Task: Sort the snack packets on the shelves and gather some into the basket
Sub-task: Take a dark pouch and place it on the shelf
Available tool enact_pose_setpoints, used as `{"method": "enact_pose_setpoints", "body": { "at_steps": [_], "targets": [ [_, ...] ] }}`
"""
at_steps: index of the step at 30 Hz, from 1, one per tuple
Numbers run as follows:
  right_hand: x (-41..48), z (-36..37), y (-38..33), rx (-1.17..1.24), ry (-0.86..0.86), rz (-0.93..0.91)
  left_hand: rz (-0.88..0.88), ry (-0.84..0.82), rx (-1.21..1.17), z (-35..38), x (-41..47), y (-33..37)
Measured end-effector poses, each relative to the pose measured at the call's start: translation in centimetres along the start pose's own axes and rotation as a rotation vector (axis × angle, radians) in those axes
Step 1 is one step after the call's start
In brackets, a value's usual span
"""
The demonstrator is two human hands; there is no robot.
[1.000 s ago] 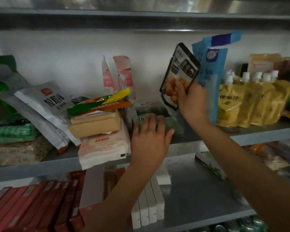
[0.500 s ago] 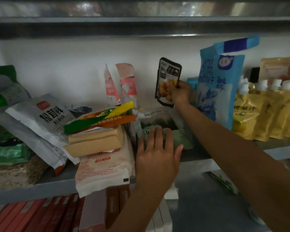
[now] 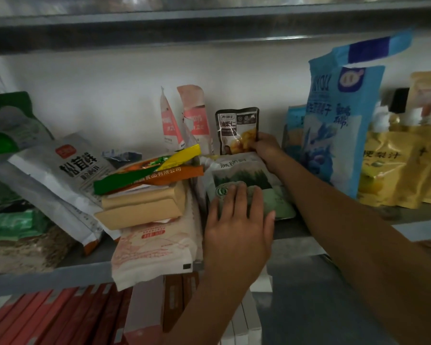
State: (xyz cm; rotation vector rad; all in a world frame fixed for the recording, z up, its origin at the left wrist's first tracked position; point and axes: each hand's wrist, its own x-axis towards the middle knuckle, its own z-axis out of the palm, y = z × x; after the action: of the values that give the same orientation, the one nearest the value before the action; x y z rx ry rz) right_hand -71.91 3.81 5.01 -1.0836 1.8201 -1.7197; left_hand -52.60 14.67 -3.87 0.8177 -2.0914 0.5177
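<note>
A: Where was the nut packet (image 3: 237, 130) at that pt?

B: Upright at the back of the shelf (image 3: 47, 278), close to the wall. The right hand (image 3: 265, 148) was pinching its lower right corner, fingers curled round it, not spread.

A: And the left hand (image 3: 237, 220)?

B: Flat, fingers straight, pressing on the green pouch (image 3: 246, 175) that lay near the shelf's front edge, just in front of the nut packet. It held nothing, just steadied.

A: So the step was?

B: Imo, standing the packet in the gap betw. the pink sachets (image 3: 194, 120) on its left & the tall blue bag (image 3: 334, 133) on its right. Sorting, not gathering; no basket was in view.

A: Tips for doing it well?

B: The packet looked thin & floppy. Its bottom edge was hidden behind the pouch, so I couldn't tell if it was seated yet. It prob. needed that edge down on the shelf & its back leaned on the wall before the pinch let go. Otherwise it'd likely slump fwd onto the green pouch. Pressing the pouch flat made sense, b/c it left room behind.

A: Risks?

B: The blue bag stood just beside the right wrist. A careless pull-out could've tipped it toward the yellow juice pouches (image 3: 393, 175). Best to draw the arm straight back toward the front edge.
</note>
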Motion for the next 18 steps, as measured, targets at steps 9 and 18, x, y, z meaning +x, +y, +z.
{"method": "enact_pose_setpoints", "body": {
  "at_steps": [9,18],
  "targets": [
    [-1.0,0.0,0.4,-0.393,0.168,-0.1,0.002,-0.039,-0.028,-0.3,0.1,0.0],
    [-13.7,-3.3,0.2,-0.544,0.438,-0.793,-0.01,-0.083,-0.035,-0.5,0.2,0.0]
  ]
}}
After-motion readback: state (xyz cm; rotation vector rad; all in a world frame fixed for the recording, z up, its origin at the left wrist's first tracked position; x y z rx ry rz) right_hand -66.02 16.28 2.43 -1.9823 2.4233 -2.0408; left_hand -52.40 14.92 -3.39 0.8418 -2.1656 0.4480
